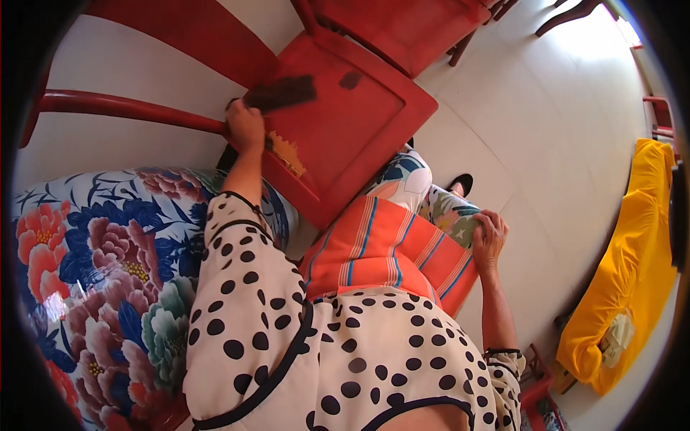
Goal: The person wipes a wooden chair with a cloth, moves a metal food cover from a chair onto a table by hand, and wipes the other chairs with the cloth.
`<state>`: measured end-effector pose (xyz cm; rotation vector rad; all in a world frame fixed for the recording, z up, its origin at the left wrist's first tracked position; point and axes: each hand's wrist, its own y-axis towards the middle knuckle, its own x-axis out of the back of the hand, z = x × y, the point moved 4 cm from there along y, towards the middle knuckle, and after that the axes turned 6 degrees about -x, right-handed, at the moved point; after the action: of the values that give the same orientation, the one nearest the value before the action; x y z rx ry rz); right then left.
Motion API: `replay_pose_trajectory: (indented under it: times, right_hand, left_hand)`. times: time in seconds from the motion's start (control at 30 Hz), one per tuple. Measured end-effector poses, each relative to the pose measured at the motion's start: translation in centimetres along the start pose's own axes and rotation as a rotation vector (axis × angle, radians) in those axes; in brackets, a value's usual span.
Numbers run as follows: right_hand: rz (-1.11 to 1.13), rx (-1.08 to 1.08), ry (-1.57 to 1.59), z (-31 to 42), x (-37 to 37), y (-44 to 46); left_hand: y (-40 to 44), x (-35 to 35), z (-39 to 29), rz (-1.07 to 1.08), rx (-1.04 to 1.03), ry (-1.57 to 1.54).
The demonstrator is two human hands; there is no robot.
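Observation:
My left hand (246, 123) is closed on the near end of a dark brown, flat, oblong object (284, 93), blurred, its kind unclear. It lies over the red wooden chair seat (359, 118), close to the seat's left edge. Below that hand, a ragged tan-yellow patch (287, 152) shows on the seat, and a small dark patch (350, 79) lies farther across. My right hand (491, 233) rests over my knee in floral trousers (453, 215), fingers bent loosely and holding nothing visible. An orange striped cloth (374, 248) covers my lap beside it.
A large floral-patterned rounded surface (122, 287) stands at the left. More red furniture (410, 25) adjoins the chair at the top. Across the pale floor (539, 172), a yellow cloth (618, 273) drapes a long object, with a crumpled pale cloth (617, 337) on it.

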<state>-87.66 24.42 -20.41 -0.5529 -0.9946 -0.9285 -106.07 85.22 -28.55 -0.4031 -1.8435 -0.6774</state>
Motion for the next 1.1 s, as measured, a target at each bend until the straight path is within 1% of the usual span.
replay_pose_trajectory:
  times: [0.07,0.17,0.27,0.37,0.47,0.57,0.77,0.9,1.0,1.1]
  right_hand:
    - [-0.002,-0.011,-0.002,0.3,0.2,-0.1]
    - [0.0,-0.022,-0.001,-0.1,0.1,-0.1]
    - [0.003,-0.032,0.027,0.1,0.0,0.1]
    - [-0.006,-0.04,0.032,-0.1,-0.3,0.1]
    - [-0.016,-0.03,0.05,0.0,0.0,-0.1]
    - [-0.029,-0.032,0.063,-0.3,0.1,-0.3]
    - [-0.06,-0.03,0.11,-1.3,-0.4,-0.6]
    - [-0.083,-0.012,0.114,-2.0,-0.8,-0.8]
    - [-0.101,-0.009,0.115,-2.2,-0.9,-0.8]
    - [-0.118,-0.007,0.117,-2.2,-1.1,-0.6]
  left_hand:
    - [1.2,0.8,1.3,0.033,0.19,0.033]
    - [2.1,-0.9,2.8,0.105,0.15,0.044]
    - [0.2,-1.2,3.6,0.023,-0.164,0.087]
    - [-2.5,0.3,2.9,0.0,-0.308,-0.019]
    - [-5.3,1.0,2.6,-0.062,-0.375,-0.048]
    - [-8.0,1.6,1.9,-0.05,-0.253,-0.088]
    - [-15.0,3.6,-1.7,-0.09,-0.252,-0.045]
    - [-20.5,4.5,-5.3,-0.048,-0.266,-0.075]
    - [-24.0,4.6,-7.7,0.008,-0.414,-0.129]
    - [-26.7,3.1,-8.3,0.129,-0.775,-0.185]
